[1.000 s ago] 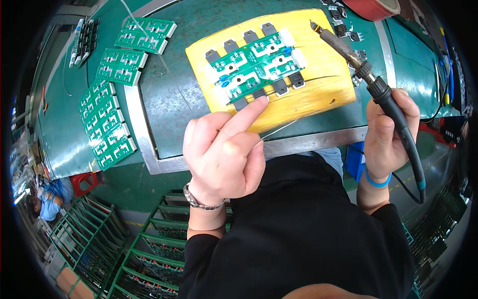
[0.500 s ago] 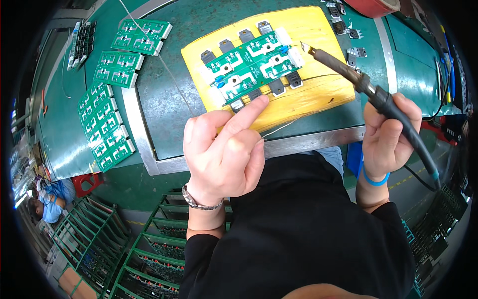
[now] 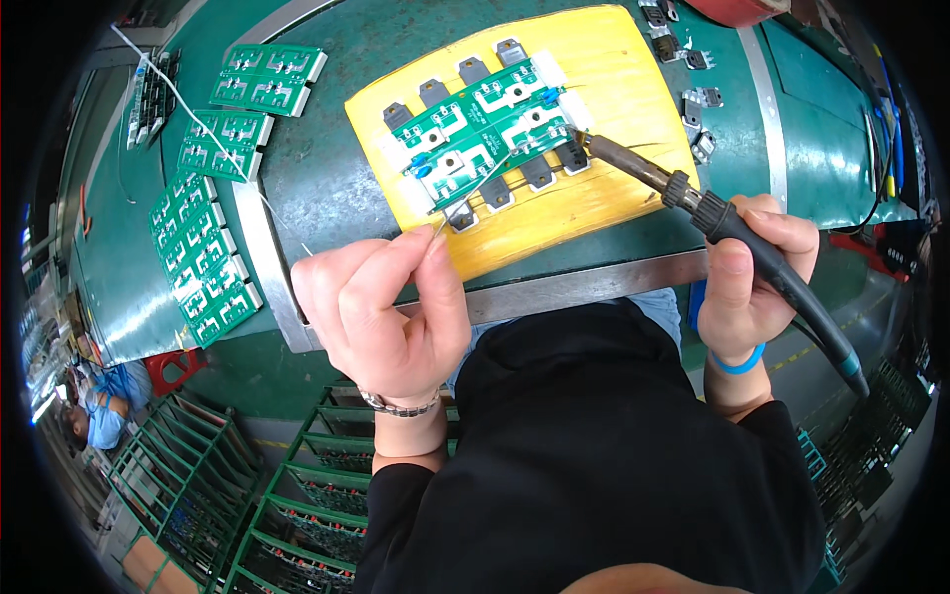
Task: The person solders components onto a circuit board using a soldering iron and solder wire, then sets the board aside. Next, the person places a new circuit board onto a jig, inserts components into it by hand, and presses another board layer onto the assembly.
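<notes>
A green board (image 3: 484,133) lies beyond the left hand (image 3: 388,312) pinching wire (image 3: 476,190) and right hand (image 3: 757,277) clasping a soldering iron (image 3: 706,211).

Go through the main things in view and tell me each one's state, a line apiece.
Bare left hand: pinching thin silvery wire.
Bare right hand: closed around black-handled soldering iron.
Black-handled soldering iron: tip by the right end of green rectangular circuit board; contact and heat unclear.
Green rectangular circuit board: lying on yellow slab, unheld.
Yellow slab: cracked.
Loose black components: scattered, right of slab.
Blue wristband: worn, right wrist.
</notes>
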Demonstrator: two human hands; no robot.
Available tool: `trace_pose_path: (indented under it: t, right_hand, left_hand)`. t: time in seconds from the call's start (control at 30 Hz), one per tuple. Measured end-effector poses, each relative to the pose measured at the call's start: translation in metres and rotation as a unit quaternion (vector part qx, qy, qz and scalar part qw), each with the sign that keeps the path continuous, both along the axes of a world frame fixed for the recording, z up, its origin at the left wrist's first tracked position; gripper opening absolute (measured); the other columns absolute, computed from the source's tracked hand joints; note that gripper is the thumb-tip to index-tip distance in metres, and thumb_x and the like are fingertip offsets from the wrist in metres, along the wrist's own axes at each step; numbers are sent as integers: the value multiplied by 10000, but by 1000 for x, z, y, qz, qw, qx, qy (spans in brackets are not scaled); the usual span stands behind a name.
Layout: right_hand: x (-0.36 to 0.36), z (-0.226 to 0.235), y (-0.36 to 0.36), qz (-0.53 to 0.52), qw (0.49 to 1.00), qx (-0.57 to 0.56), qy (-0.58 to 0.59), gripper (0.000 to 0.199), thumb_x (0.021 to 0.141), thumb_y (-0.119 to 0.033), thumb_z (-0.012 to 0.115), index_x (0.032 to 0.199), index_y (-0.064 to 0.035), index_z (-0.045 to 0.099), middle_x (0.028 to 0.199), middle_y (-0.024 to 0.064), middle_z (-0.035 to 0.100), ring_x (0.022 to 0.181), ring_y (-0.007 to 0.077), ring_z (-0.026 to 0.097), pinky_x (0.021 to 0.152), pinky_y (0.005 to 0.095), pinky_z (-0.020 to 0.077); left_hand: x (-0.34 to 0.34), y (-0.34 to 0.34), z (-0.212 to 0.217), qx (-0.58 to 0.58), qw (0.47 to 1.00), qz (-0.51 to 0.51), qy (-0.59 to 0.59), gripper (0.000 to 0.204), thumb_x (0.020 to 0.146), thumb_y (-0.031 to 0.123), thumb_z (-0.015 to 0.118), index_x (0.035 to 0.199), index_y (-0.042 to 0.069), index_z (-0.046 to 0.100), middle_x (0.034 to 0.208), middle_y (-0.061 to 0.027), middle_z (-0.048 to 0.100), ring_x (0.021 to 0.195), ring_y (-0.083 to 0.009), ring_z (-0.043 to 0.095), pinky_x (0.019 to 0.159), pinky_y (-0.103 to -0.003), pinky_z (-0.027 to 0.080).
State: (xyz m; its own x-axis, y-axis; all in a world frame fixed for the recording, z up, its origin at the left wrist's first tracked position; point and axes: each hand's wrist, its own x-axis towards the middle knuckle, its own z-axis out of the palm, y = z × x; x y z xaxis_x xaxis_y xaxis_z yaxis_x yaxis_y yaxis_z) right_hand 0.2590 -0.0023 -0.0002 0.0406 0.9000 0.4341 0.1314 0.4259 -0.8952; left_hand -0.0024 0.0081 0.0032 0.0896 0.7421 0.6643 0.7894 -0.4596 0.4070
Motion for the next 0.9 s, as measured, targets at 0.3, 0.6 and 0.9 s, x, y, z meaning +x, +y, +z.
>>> trace_pose_path:
  t: [0.3, 0.6, 0.9]
  right_hand:
    - [-1, -1, 1, 4, 1000, 3, -19, 334, 902, -4, 697, 1143, -2, 465, 873, 118, 596, 727, 112, 524, 653, 237, 416]
    - [2, 2, 3, 26, 996, 28, -86, 375, 887, -7, 721, 1164, -18, 468, 857, 121, 597, 700, 121, 533, 637, 243, 422]
    - [1, 3, 5, 27, 995, 32, -90, 382, 886, -5, 723, 1171, -22, 469, 843, 116, 595, 697, 124, 539, 634, 247, 430]
  left_hand:
    - [2, 2, 1, -26, 1000, 1, -2, 178, 815, -20, 745, 957, 42, 658, 809, -57, 632, 692, -187, 528, 612, -294, 406]
    - [1, 0, -3, -32, 999, 8, -12, 222, 796, 36, 788, 972, 98, 667, 819, -26, 616, 710, -206, 535, 638, -325, 409]
    - [1, 1, -3, -37, 999, 3, -7, 227, 800, 43, 788, 987, 100, 673, 822, -22, 617, 718, -207, 538, 632, -322, 414]
